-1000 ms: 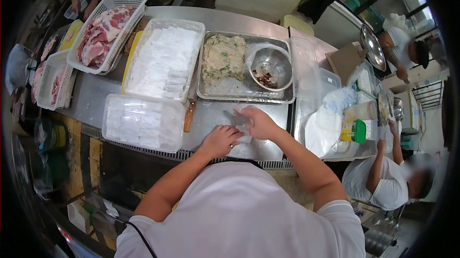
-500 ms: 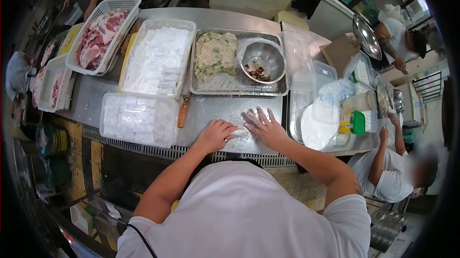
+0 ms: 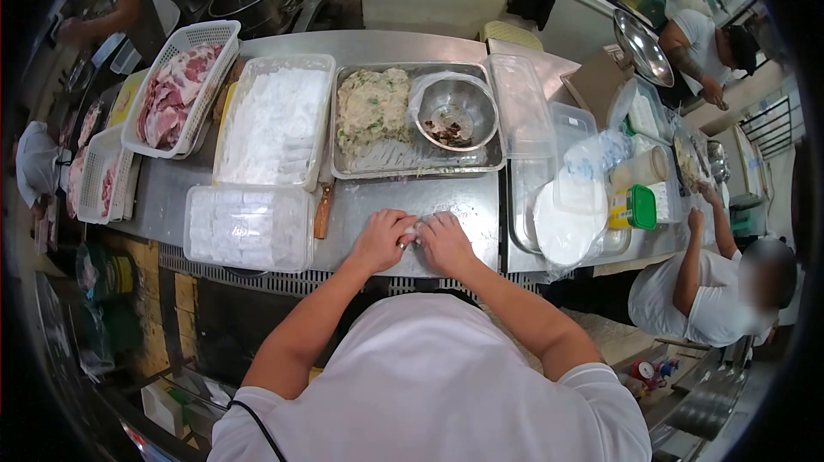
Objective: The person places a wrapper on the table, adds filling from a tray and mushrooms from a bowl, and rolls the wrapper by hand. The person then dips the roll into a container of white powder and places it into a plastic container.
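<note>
My left hand (image 3: 384, 241), with a ring on one finger, and my right hand (image 3: 445, 243) meet low over the steel table. Both have their fingers curled around a small white roll (image 3: 418, 232), mostly hidden by them. Beyond the hands lies a metal tray (image 3: 378, 169) with a mound of pale filling flecked green (image 3: 375, 106). A steel bowl (image 3: 455, 97) with dark bits in its bottom sits in the same tray. To the left are a plastic tub of white powder (image 3: 275, 110) and a lidded box of white pieces (image 3: 249, 226). Beside them rests a wooden-handled knife (image 3: 323, 209).
White baskets of raw meat (image 3: 180, 93) stand at the far left. On the right are clear plastic containers (image 3: 524, 106), a round white stack (image 3: 562, 222) and a green-lidded tub (image 3: 633, 207). Other people (image 3: 699, 290) work at the right and at the back left.
My right hand has come left and its spread fingers have curled in against my left hand, around the white roll. The view has shifted slightly; a person at the back left shows more.
</note>
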Demonstrator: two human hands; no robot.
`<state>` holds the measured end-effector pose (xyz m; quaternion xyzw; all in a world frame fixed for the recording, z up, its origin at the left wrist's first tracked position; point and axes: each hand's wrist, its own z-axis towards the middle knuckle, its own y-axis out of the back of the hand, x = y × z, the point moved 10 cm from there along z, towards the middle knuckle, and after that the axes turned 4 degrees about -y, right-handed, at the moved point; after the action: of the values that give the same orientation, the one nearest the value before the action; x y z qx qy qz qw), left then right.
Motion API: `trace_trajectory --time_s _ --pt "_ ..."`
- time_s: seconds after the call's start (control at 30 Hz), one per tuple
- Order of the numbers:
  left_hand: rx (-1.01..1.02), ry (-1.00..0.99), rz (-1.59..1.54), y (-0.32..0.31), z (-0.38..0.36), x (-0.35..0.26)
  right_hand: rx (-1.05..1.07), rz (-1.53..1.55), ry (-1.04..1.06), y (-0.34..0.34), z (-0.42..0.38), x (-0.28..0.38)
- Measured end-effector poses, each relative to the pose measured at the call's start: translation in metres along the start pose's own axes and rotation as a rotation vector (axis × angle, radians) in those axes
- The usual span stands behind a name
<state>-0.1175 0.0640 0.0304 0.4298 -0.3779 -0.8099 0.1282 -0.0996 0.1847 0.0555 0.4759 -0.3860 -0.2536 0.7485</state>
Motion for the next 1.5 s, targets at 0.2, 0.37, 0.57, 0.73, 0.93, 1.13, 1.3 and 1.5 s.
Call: trace_trajectory --time_s 0.2,0.37,0.57,0.73,0.93,1.13,1.3,1.5 --pt "-0.113 -0.058 0.057 0.011 0.005 0.0 0.117 0.01 -0.179 -0.01 0.011 -0.024" --pt "-0.139 -0.014 0.116 0.012 0.012 0.005 0.088 -0.086 -0.177 -0.008 0.012 -0.018" --pt "-0.255 0.182 0.07 0.032 -0.012 0.023 0.191 -0.094 -0.139 -0.023 0.024 -0.013" --pt "-0.244 0.284 0.079 0.048 -0.058 0.026 0.242 -0.074 -0.134 -0.019 0.039 -0.006" --pt "-0.22 0.269 0.122 0.049 -0.06 0.023 0.372 0.293 -0.364 -0.035 0.062 -0.027" --pt "-0.235 0.253 0.123 0.051 -0.059 0.023 0.326 0.946 -0.445 -0.037 0.178 0.0" --pt "-0.207 0.286 0.086 0.048 -0.061 0.028 0.235 0.624 -0.222 -0.014 0.321 0.056" --pt "-0.221 0.282 0.087 0.052 -0.063 0.028 0.472 0.216 -0.049 -0.091 0.386 0.073"
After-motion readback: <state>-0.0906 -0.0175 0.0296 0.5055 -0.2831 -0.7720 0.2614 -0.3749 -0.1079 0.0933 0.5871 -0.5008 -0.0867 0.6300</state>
